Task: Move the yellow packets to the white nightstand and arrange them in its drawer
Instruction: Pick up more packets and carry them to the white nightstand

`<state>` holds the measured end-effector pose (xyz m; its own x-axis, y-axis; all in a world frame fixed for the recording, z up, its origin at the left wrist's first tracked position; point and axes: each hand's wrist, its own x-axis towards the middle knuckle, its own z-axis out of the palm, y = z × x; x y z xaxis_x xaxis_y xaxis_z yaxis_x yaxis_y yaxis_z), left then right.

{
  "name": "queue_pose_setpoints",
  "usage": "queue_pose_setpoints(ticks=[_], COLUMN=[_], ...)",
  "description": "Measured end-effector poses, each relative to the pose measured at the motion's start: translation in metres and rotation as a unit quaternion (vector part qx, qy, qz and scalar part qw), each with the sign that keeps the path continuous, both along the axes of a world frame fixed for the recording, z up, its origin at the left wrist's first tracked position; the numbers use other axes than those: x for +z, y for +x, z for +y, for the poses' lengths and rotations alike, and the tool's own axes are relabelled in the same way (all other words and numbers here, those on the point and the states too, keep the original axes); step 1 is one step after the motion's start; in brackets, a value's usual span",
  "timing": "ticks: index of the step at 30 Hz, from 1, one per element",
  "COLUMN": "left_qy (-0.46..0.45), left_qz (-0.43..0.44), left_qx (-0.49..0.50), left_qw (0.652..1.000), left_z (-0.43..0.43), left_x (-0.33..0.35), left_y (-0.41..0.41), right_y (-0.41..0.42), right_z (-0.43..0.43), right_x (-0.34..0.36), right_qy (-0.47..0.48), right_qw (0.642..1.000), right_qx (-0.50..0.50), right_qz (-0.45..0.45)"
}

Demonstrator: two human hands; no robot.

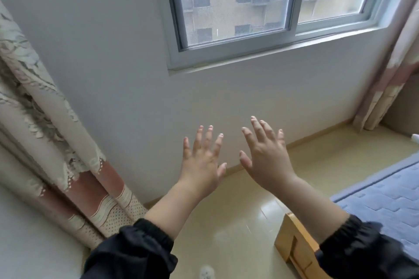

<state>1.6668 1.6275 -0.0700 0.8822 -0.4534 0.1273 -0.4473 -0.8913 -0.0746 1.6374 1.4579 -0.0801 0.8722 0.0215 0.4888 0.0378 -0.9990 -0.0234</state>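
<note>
Black sleeves [136, 251] end at the left hand [200, 163] and the right hand [266, 158], both empty, fingers spread. Right of them lies a blue quilted mattress [385, 199], beyond them a window [238, 6]. The yellow packets and the nightstand are out of view; it seems best to turn and find them first.

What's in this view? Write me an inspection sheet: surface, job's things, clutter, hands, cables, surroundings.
Surface: glossy beige floor; no tabletop in view.
Job's things: nothing seen.
Clutter: small white object at the bottom edge, too blurred to identify.
Grippers: left hand and right hand raised side by side, fingers spread, holding nothing.
Cables: nothing seen.
Surroundings: pale wall with a sliding window; patterned curtain on the left; blue quilted mattress on a wooden bed frame on the right.
</note>
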Motion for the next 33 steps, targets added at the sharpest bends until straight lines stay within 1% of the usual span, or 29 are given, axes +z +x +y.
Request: queue_pose_setpoints(ticks=[3, 8, 14, 18, 22, 27, 33], left_qy=[-0.007, -0.007, 0.000, 0.006, 0.008, 0.001, -0.022], left_qz=[0.009, 0.024, 0.044, 0.048, 0.043, 0.040, 0.036], left_qx=[-0.025, -0.111, -0.213, -0.268, -0.306, -0.340, -0.371], left_qw=[1.000, 0.994, 0.976, 0.962, 0.951, 0.940, 0.928], left_z=[-0.012, -0.063, -0.165, -0.253, -0.356, -0.482, -0.621], left_x=[0.002, 0.013, 0.000, -0.013, -0.019, -0.004, -0.002], left_y=[0.096, 0.234, 0.339, 0.395, 0.456, 0.524, 0.591], right_y=[0.083, 0.191, 0.270, 0.310, 0.360, 0.425, 0.486], right_z=[-0.015, -0.052, -0.122, -0.203, -0.299, -0.417, -0.540], right_x=[0.001, 0.007, -0.008, -0.022, -0.032, -0.022, -0.013], right_qy=[-0.010, -0.006, 0.031, 0.031, 0.040, 0.046, 0.073], right_qw=[0.999, 0.994, 0.979, 0.964, 0.947, 0.935, 0.922], right_qx=[-0.037, -0.110, -0.201, -0.266, -0.320, -0.352, -0.381], right_qz=[0.006, 0.006, 0.016, 0.000, 0.008, 0.019, -0.003])
